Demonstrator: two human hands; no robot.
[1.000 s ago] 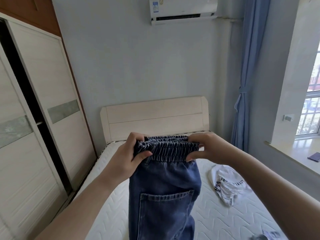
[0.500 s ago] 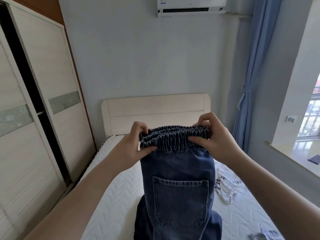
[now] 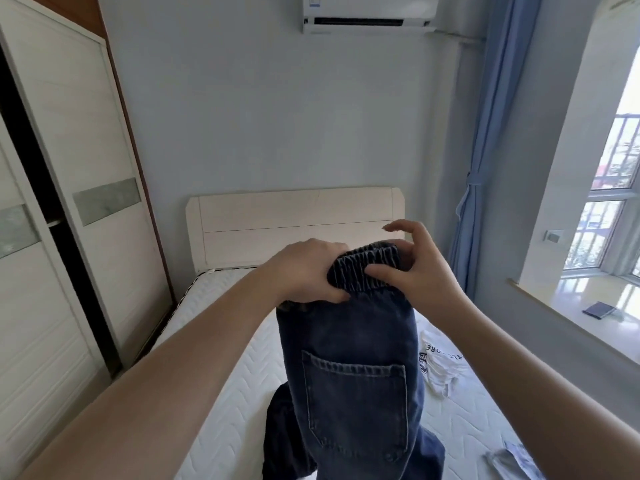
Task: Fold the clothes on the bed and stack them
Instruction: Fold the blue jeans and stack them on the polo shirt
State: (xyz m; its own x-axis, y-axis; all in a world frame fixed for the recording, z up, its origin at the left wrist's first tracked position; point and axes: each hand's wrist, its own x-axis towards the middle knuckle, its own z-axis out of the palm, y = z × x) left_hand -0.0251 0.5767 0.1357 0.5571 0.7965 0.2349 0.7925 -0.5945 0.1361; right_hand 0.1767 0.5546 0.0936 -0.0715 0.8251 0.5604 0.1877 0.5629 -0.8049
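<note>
Daylight from window (image 3: 609, 188), wide-angle edge bending

jeans (image 3: 349, 368): dark blue denim | mattress (image 3: 221, 386): white, chevron quilting | curtain (image 3: 485, 161): light blue

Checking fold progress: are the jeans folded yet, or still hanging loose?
Not folded: the jeans hang from their bunched waistband, gripped by the left hand and thumb-pinched by the right hand, legs trailing onto the bed.

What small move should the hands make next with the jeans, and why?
Probably lower the jeans flat onto the mattress. The left hand grips the bunched elastic waistband, the right hand pinches it with some fingers lifted, and the legs already trail on the bed.
</note>
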